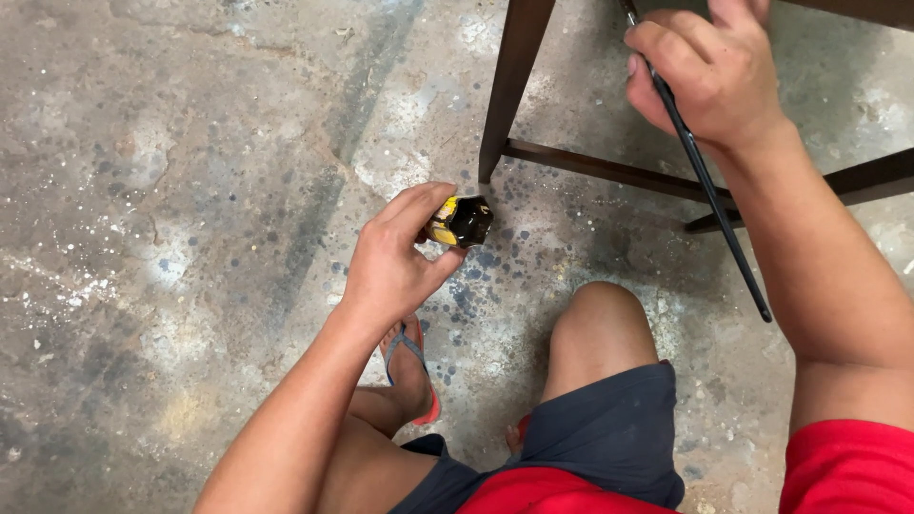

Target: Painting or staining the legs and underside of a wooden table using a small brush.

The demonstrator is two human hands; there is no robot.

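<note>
Above concrete floor, left hand gripping small can, right hand pinching brush

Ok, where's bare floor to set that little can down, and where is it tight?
The concrete floor left of the left hand and its small can is bare, out to the picture's edge. Tighter: between the dark chair leg, low rail and knee. The right hand holds a thin brush there.
</note>
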